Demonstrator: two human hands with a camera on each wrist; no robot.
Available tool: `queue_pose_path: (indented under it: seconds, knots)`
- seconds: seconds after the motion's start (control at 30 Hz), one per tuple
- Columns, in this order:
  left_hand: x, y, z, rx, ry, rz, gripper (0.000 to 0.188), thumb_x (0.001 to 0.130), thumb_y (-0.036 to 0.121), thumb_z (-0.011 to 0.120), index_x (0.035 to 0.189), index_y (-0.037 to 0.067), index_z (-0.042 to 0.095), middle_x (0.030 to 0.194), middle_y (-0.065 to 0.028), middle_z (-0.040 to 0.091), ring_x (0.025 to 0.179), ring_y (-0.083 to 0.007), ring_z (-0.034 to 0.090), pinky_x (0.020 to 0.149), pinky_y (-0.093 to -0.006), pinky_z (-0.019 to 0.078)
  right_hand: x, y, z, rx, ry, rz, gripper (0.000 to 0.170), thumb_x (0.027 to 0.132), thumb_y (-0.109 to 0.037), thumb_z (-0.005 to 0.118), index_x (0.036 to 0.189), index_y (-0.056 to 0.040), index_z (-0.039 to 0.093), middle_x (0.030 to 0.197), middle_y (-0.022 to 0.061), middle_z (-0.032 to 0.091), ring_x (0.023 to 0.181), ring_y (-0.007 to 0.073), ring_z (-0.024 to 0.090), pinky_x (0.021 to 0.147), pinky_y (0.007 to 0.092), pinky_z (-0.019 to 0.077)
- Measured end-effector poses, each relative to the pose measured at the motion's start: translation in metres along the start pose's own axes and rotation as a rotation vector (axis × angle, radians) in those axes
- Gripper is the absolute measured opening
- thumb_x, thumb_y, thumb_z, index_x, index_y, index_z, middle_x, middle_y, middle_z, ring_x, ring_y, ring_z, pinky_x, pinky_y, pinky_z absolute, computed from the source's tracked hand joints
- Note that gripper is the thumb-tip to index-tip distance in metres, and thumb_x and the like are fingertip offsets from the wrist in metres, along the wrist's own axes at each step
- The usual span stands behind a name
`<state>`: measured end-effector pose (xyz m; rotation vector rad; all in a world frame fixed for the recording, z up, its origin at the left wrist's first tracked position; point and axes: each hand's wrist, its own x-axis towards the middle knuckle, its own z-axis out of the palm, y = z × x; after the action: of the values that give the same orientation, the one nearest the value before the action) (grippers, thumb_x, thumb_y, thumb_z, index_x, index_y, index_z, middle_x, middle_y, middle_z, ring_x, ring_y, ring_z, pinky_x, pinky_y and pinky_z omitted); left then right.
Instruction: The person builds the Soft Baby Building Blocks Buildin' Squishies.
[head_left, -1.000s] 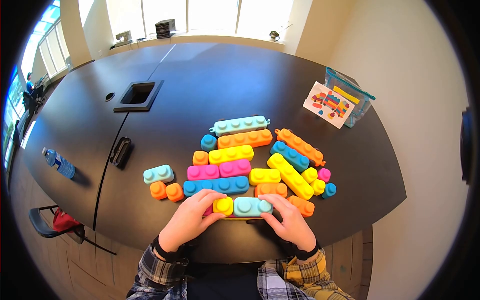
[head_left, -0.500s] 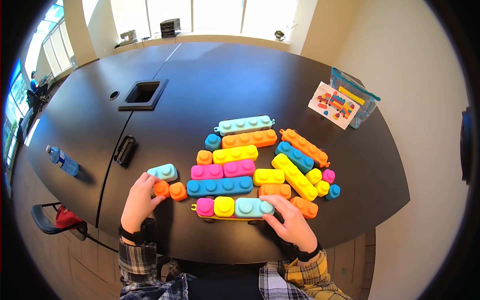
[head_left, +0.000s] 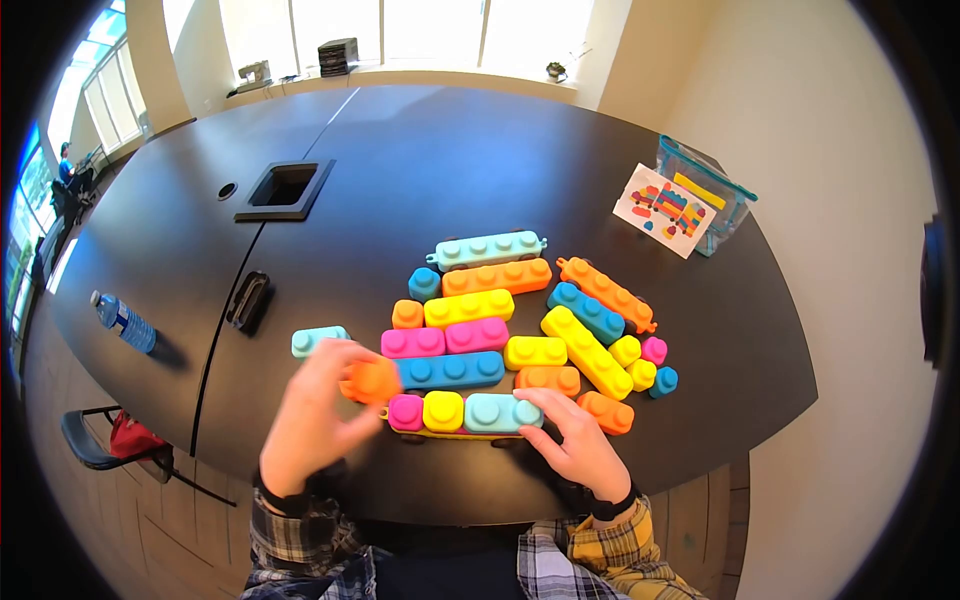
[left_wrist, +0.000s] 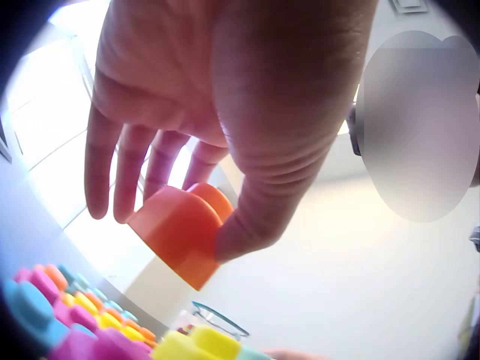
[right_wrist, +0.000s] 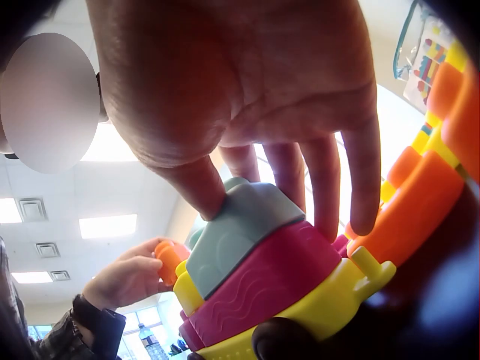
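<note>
In the head view my left hand (head_left: pixel 318 412) pinches a small orange block (head_left: pixel 376 380) above the table. The left wrist view shows this block (left_wrist: pixel 178 234) between thumb and fingertips. Just to its right stands a wheeled toy wagon with a yellow base (head_left: pixel 460 436). On top sit a pink block (head_left: pixel 406 412), a yellow block (head_left: pixel 443 411) and a light blue two-stud block (head_left: pixel 488 412). My right hand (head_left: pixel 580 442) grips the light blue block's right end. A magenta layer (right_wrist: pixel 262 281) shows between that block and the base in the right wrist view.
Beyond the wagon lie rows of blocks, including a long blue one (head_left: pixel 455 370) and a yellow one (head_left: pixel 585 352). A light blue block (head_left: pixel 318 341) lies left. A picture card (head_left: pixel 664 210) leans on a clear bag (head_left: pixel 728 225); a water bottle (head_left: pixel 124 322) stands far left.
My left hand left the wagon's left end, reached the orange blocks at the left, and now carries one back toward the wagon. The right hand stays on the light blue block.
</note>
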<state>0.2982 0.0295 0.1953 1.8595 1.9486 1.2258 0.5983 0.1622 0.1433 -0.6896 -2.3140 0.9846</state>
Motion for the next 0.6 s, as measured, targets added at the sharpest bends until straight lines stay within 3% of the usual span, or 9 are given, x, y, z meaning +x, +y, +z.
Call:
queue_pose_path:
  seconds: [0.07,0.27,0.43,0.5,0.6]
  knots:
    - [0.008,0.016,0.012,-0.087,-0.118,0.111,0.045,0.080,0.005,0.082,0.122,0.005,0.064,0.119,-0.0149,0.063,0.108,-0.0359,0.066,0.093,-0.0412,0.0566,0.001,-0.001,0.000,0.007,-0.003,0.000,0.044,0.098,-0.014,0.073,0.140,-0.0076,0.062,0.129,0.0175,0.068,0.116,0.0385,0.067,0.097,0.0420,0.0552]
    - [0.019,0.021,0.051,-0.174,-0.327,0.186,0.056,0.086,0.011,0.083,0.138,0.008,0.064,0.129,-0.0122,0.063,0.115,-0.0326,0.066,0.098,-0.0399,0.0551,0.001,-0.002,-0.001,0.043,-0.045,0.053,0.043,0.099,-0.012,0.072,0.140,-0.0047,0.061,0.136,0.0173,0.066,0.123,0.0349,0.066,0.104,0.0397,0.0516]
    - [0.020,0.018,0.064,-0.196,-0.350,0.183,0.055,0.088,0.014,0.083,0.139,0.010,0.065,0.128,-0.0115,0.064,0.115,-0.0330,0.066,0.097,-0.0399,0.0558,0.001,0.001,0.000,0.051,-0.051,0.049,0.043,0.099,-0.013,0.072,0.141,-0.0048,0.061,0.137,0.0175,0.066,0.123,0.0340,0.066,0.103,0.0392,0.0523]
    - [0.019,0.019,0.067,-0.159,-0.330,0.218,0.056,0.086,0.013,0.084,0.139,0.010,0.065,0.126,-0.0115,0.065,0.113,-0.0339,0.067,0.095,-0.0404,0.0566,0.001,0.002,0.001,0.049,-0.023,0.020,0.044,0.098,-0.014,0.074,0.140,-0.0078,0.062,0.131,0.0185,0.067,0.121,0.0380,0.065,0.102,0.0422,0.0533]
    - [0.016,0.023,0.069,-0.125,-0.300,0.204,0.050,0.088,0.013,0.082,0.134,0.010,0.065,0.123,-0.0108,0.066,0.111,-0.0333,0.068,0.093,-0.0418,0.0566,0.001,0.002,0.001,0.073,-0.025,0.040,0.044,0.098,-0.014,0.074,0.140,-0.0077,0.062,0.132,0.0185,0.067,0.121,0.0378,0.065,0.102,0.0423,0.0531]
